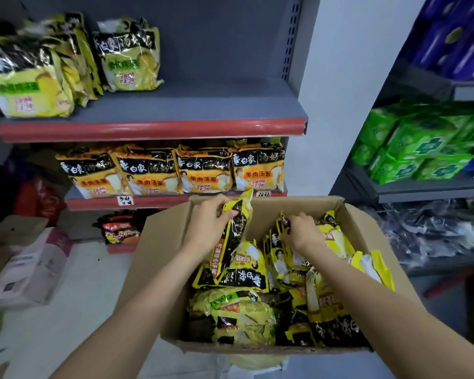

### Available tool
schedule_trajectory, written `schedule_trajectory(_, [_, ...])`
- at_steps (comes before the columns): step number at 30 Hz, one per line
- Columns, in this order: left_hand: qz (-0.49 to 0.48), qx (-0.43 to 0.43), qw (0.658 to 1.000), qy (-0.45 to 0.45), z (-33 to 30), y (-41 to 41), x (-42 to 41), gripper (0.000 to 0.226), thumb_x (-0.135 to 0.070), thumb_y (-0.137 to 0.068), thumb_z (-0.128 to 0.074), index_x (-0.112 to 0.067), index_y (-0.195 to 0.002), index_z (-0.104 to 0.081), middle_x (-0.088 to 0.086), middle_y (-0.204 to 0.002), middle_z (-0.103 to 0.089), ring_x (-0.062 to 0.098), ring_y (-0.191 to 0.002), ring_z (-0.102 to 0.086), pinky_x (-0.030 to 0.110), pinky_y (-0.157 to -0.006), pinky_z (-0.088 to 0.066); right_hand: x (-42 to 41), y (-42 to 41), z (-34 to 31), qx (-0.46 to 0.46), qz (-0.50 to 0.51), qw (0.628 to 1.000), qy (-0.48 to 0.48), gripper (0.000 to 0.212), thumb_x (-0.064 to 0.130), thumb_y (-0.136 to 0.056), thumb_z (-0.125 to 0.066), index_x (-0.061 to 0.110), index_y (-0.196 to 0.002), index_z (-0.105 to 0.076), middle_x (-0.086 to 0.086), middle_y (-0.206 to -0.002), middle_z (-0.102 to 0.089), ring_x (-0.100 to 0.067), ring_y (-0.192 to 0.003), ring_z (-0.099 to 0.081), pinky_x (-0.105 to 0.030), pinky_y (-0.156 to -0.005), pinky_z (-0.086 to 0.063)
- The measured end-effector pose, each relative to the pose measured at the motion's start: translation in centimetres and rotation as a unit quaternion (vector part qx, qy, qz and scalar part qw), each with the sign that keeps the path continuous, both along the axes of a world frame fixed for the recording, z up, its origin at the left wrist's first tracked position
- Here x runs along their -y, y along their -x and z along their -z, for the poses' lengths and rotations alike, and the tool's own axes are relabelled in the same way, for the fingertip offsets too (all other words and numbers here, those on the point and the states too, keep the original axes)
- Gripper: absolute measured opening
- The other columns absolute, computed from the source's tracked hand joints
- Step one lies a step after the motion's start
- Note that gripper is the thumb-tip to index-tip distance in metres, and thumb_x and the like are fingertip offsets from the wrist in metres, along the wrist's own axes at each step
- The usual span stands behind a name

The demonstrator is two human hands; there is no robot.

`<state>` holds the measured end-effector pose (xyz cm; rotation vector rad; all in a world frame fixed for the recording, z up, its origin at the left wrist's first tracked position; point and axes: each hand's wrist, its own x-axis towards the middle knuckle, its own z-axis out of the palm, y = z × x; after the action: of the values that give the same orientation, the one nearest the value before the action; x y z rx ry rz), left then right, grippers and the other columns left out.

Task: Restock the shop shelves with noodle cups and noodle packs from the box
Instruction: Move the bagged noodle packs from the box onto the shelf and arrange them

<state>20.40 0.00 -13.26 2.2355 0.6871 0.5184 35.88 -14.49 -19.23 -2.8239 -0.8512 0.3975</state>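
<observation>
The left hand (208,217), just left of centre, pinches the top edge of a yellow-and-black noodle pack (231,239) and has it lifted on end above the heap in the cardboard box (159,269). To its right the right hand (301,231) curls its fingers over the tops of more yellow noodle packs (331,242) standing along the box's far right side. The step in hand looks like gathering packs for the shelf, and it likely goes best if each hand takes the packs by the sealed top seam, lifts straight up clear of the box flaps, and keeps the printed faces turned one way so they can stand in a row.

At upper left, the top shelf (192,105) holds yellow noodle packs (33,77) only on its left part; its right part is bare grey. Below it, in mid-frame, a row of orange noodle packs (175,173) fills the lower shelf behind a red price rail (148,129). A pink carton (30,266) lies on the pale floor at lower left. At far right a second rack carries green packets (422,143) and blue packages (460,36).
</observation>
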Motion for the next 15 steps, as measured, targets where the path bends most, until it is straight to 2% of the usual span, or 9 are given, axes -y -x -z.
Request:
schedule_trajectory(3, [-0.003, -0.001, 1.000, 0.000, -0.2, 0.0, -0.2, 0.011, -0.026, -0.086, -0.065, -0.020, -0.095, -0.065, 0.001, -0.079, -0.067, 0.022, -0.067, -0.058, 0.035, -0.065, -0.049, -0.1, -0.4, -0.4, 0.060, 0.020, 0.997, -0.034, 0.015, 0.012, -0.084, -0.062, 0.009, -0.099, -0.061, -0.013, -0.105, -0.060, -0.032, -0.104, -0.054, -0.038, -0.071, -0.048])
schedule_trajectory(5, [-0.020, 0.005, 1.000, 0.001, -0.6, 0.2, -0.2, 0.015, -0.025, -0.086, -0.065, -0.017, -0.099, -0.066, -0.001, -0.086, -0.068, 0.020, -0.074, -0.057, 0.036, -0.074, -0.049, 0.1, -0.7, -1.0, 0.058, 0.039, 0.996, -0.051, 0.004, 0.010, -0.082, -0.063, 0.008, -0.085, -0.061, -0.011, -0.089, -0.065, -0.032, -0.088, -0.061, -0.034, -0.060, -0.048])
schedule_trajectory(6, [-0.027, 0.012, 1.000, 0.004, -0.7, 0.3, -0.2, 0.017, -0.024, -0.086, -0.065, -0.015, -0.100, -0.066, -0.004, -0.087, -0.066, 0.017, -0.075, -0.056, 0.033, -0.075, -0.048, 0.3, -0.8, -1.3, 0.053, 0.044, 0.995, -0.066, 0.005, 0.012, -0.082, -0.064, 0.007, -0.083, -0.063, -0.011, -0.085, -0.066, -0.032, -0.083, -0.063, -0.034, -0.059, -0.049])
schedule_trajectory(9, [-0.032, 0.034, 0.999, 0.018, -1.7, 0.7, -0.2, 0.018, -0.020, -0.087, -0.064, -0.011, -0.102, -0.066, -0.005, -0.091, -0.065, 0.010, -0.080, -0.055, 0.027, -0.074, -0.045, 1.0, -0.6, -2.7, 0.032, 0.045, 0.982, -0.181, 0.014, 0.018, -0.081, -0.067, 0.011, -0.094, -0.066, -0.009, -0.091, -0.070, -0.030, -0.086, -0.065, -0.036, -0.068, -0.052])
schedule_trajectory(11, [-0.038, 0.056, 0.997, 0.022, -3.0, 1.1, -0.2, 0.018, -0.018, -0.088, -0.062, -0.009, -0.103, -0.065, -0.005, -0.099, -0.065, 0.008, -0.089, -0.054, 0.021, -0.076, -0.043, 1.2, -0.2, -4.6, 0.023, 0.040, 0.959, -0.281, 0.019, 0.019, -0.080, -0.070, 0.014, -0.098, -0.064, -0.005, -0.097, -0.070, -0.023, -0.092, -0.064, -0.036, -0.075, -0.052])
schedule_trajectory(13, [-0.055, 0.085, 0.994, 0.031, -4.6, 1.7, -0.2, 0.019, -0.017, -0.089, -0.060, -0.008, -0.106, -0.063, -0.006, -0.102, -0.062, 0.003, -0.094, -0.049, 0.010, -0.075, -0.035, 0.7, 0.4, -7.3, 0.006, 0.034, 0.932, -0.360, 0.022, 0.019, -0.079, -0.072, 0.012, -0.097, -0.062, -0.001, -0.094, -0.066, -0.016, -0.089, -0.060, -0.028, -0.075, -0.046])
schedule_trajectory(15, [-0.071, 0.111, 0.991, 0.028, -6.2, 2.4, -0.5, 0.020, -0.017, -0.090, -0.060, -0.007, -0.106, -0.062, -0.008, -0.099, -0.059, 0.002, -0.094, -0.047, 0.006, -0.071, -0.035, -0.2, 1.2, -10.1, -0.010, 0.015, 0.915, -0.403, 0.022, 0.017, -0.079, -0.072, 0.009, -0.096, -0.061, 0.001, -0.089, -0.061, -0.014, -0.086, -0.057, -0.025, -0.074, -0.041])
